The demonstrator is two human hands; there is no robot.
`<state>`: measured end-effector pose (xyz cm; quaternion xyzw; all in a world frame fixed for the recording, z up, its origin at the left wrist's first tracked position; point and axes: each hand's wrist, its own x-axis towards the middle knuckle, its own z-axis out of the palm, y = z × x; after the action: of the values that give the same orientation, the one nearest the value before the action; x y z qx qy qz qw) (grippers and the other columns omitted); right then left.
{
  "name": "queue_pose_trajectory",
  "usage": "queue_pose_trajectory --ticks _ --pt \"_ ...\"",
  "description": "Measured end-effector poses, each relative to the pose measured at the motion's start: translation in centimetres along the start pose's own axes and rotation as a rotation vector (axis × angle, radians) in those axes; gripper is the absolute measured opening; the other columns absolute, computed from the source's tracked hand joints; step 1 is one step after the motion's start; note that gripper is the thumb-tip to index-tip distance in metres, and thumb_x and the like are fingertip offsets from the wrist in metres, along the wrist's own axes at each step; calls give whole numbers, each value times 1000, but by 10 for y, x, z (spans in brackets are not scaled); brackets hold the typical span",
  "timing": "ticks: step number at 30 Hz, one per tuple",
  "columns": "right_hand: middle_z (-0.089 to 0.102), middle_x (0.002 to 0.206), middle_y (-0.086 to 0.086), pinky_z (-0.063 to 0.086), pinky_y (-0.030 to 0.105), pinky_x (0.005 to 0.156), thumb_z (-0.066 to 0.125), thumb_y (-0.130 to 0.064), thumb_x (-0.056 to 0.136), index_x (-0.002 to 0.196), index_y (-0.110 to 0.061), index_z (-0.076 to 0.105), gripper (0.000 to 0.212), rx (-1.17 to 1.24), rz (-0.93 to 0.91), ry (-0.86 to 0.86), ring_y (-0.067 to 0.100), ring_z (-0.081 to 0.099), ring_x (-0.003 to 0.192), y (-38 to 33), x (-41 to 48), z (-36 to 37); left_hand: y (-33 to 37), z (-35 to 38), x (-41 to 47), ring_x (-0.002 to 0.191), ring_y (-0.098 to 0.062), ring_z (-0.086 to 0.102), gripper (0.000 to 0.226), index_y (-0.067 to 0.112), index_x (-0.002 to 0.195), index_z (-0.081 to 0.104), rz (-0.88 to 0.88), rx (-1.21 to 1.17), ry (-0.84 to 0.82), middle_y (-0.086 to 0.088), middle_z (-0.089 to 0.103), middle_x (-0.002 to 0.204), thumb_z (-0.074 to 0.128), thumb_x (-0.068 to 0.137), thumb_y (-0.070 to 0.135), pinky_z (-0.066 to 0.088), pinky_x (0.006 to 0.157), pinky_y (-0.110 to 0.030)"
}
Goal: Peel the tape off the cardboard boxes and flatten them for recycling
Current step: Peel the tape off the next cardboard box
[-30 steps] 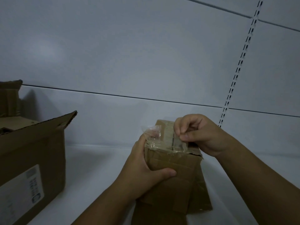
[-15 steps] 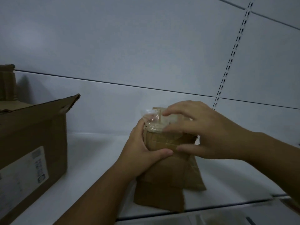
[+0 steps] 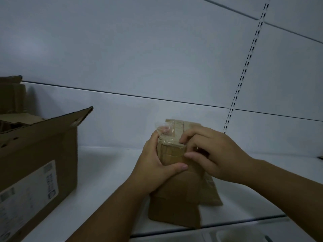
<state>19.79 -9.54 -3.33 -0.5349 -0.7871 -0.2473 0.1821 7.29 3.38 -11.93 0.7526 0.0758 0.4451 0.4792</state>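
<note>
A small brown cardboard box [image 3: 176, 203] stands upright on the white shelf [image 3: 108, 172], its lower flaps hanging open. Clear tape [image 3: 165, 132] covers its top end, and a loose piece sticks up at the left corner. My left hand [image 3: 153, 168] grips the box from the left, thumb across the front face. My right hand [image 3: 211, 154] is at the box's upper right, fingers curled, with fingertips picking at the tape edge along the top front corner. The box's right side is hidden behind that hand.
A large open cardboard box [image 3: 35, 168] with a white label stands at the left, flap raised, with more cardboard inside. White wall panels and a slotted upright rail [image 3: 244, 70] rise behind. The shelf's front edge [image 3: 227, 222] runs just below the small box.
My right hand went from pinching tape at the top, to spreading over the box, to curling its fingertips at the top front edge. The view shifted slightly.
</note>
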Motion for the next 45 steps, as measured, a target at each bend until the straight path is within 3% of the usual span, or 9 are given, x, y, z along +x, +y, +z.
queue_pose_trajectory --ticks 4,11,15,18,23,27,30,36,45 --pt "57 102 -20 45 21 73 55 -32 83 78 -20 58 13 361 219 4 7 56 91 0 3 5 -3 0 1 114 -7 57 92 44 129 38 -13 -31 -2 12 55 127 87 51 40 51 95 -34" --pt "60 95 -23 39 11 77 63 -27 78 73 -22 59 8 687 343 -58 0 55 88 4 4 2 -3 2 1 114 -1 55 88 50 125 39 -16 -12 2 14 52 128 86 50 40 50 93 -25" --pt "65 90 -15 42 10 76 63 -14 76 73 -18 64 5 795 403 -20 -2 59 84 3 5 -1 -3 2 0 111 -1 57 85 49 122 41 -12 -18 0 17 54 123 89 54 29 52 92 -29" --pt "69 95 -3 52 20 81 65 -13 76 96 -18 66 21 1050 472 105 10 65 94 -1 10 -16 -4 2 0 113 -3 57 86 50 122 41 -20 -19 17 14 54 125 89 53 35 51 95 -35" --pt "56 123 -4 49 26 87 64 -47 80 118 -28 58 42 -65 -52 -80 10 53 110 0 7 -12 -2 2 0 118 -4 53 86 52 127 36 -1 9 -3 16 52 128 86 58 44 50 96 -34" --pt "65 107 11 47 33 69 67 -21 85 84 -12 71 10 -265 -219 32 24 58 93 4 6 -3 -2 1 -1 116 -2 53 87 56 124 36 -20 20 16 14 52 128 85 53 46 49 98 -35" --pt "66 105 9 45 30 74 63 -18 87 76 -10 70 15 -211 -202 47 20 55 93 5 7 0 -2 1 0 118 -4 52 89 55 126 36 -26 28 23 14 52 128 85 52 48 47 99 -36" --pt "61 105 -17 43 12 79 70 -27 73 69 -24 70 5 411 287 -30 2 57 99 -2 8 3 -4 1 0 119 -11 53 92 56 126 35 -39 28 13 10 53 129 86 50 48 47 100 -41" --pt "66 96 -14 44 13 76 75 -18 66 61 -23 70 8 691 400 -93 4 61 88 8 14 1 -4 1 2 118 -10 53 87 60 119 36 -40 64 13 12 53 127 86 48 48 47 98 -41"
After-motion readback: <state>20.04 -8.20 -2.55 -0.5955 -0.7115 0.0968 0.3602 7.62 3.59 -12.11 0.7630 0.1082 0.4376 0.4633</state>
